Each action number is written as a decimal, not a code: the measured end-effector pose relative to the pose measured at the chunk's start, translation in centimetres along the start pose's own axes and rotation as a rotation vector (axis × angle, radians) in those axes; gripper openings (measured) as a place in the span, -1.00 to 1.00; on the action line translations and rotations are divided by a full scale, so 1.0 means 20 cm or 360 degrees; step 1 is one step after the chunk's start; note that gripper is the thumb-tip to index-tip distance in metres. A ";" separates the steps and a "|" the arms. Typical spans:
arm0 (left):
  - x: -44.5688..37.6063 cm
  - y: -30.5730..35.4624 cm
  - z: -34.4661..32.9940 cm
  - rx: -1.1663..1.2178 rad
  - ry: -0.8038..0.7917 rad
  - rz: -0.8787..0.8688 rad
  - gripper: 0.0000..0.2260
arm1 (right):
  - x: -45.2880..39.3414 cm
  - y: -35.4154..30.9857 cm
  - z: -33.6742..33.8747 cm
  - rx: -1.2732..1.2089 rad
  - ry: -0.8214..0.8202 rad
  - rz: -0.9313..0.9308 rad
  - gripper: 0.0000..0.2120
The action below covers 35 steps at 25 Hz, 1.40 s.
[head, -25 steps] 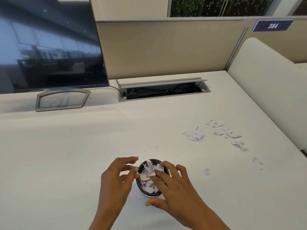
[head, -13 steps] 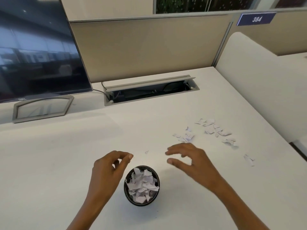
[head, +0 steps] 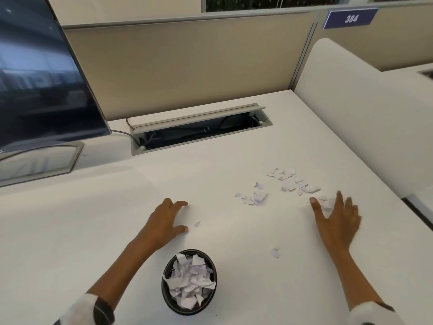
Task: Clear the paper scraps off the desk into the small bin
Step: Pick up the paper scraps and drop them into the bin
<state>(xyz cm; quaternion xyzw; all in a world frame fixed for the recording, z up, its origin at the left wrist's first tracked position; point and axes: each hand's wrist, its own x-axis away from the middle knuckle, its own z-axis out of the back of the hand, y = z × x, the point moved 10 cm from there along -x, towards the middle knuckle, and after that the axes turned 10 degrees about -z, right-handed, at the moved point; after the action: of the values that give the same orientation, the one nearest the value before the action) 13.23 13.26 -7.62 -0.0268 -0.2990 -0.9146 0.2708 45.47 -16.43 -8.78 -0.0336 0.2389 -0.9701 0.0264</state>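
A small dark round bin [head: 168,299] stands near the desk's front edge, heaped with white paper scraps. Loose white scraps [head: 290,181] lie scattered on the white desk [head: 70,231] at the right, with a smaller clump [head: 256,197] to their left. One tiny scrap [head: 197,223] lies just right of my left hand [head: 166,221], which rests on the desk with spread fingers and holds nothing. Another lone scrap [head: 275,252] lies between the bin and my right hand [head: 335,219]. That hand is spread flat, slightly blurred, its fingertips at the near edge of the scattered scraps.
A dark monitor [head: 42,85] on a grey stand [head: 37,163] fills the back left. An open cable tray [head: 199,130] with cables is sunk into the desk at the back. A beige partition [head: 187,66] and a white side divider [head: 363,125] bound the desk.
Both hands left the bin. My right hand swung out right to the scattered scraps; my left hand moved forward and spread on the desk. The view shifted right.
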 end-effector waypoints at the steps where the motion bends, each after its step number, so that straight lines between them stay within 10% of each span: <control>1: -0.01 0.02 -0.01 -0.0018 0.0003 -0.0047 -0.42 | -0.01 -0.09 -0.03 -0.0044 -0.0033 0.0118 -0.29; 19: -0.03 0.09 -0.10 0.0115 -0.0035 -0.0075 -0.10 | 0.88 -0.82 -0.56 0.0229 -0.0966 0.1488 -0.41; 24: -0.01 0.10 -0.15 0.0072 -0.0155 -0.0133 0.06 | 0.93 -0.80 -0.33 -0.0518 -0.1210 0.1109 -0.43; 28: -0.03 0.09 -0.13 0.0018 -0.0081 -0.0089 0.14 | 0.64 -0.48 -0.09 0.0187 -0.0550 0.0591 -0.37; 31: -0.07 0.13 -0.10 -0.0117 -0.0060 -0.0128 0.15 | 0.63 -0.29 -0.12 0.0633 -0.0736 0.0270 -0.11; 35: -0.09 0.22 -0.15 -0.0188 -0.0176 -0.0350 -0.13 | 0.83 -0.52 -0.29 0.0480 -0.1046 0.0638 0.03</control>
<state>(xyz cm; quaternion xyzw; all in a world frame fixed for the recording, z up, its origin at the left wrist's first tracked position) 17.34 9.40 -8.02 -0.0600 -0.2602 -0.9519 0.1499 28.03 -5.75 -8.17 -0.2902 0.0746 -0.9075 0.2943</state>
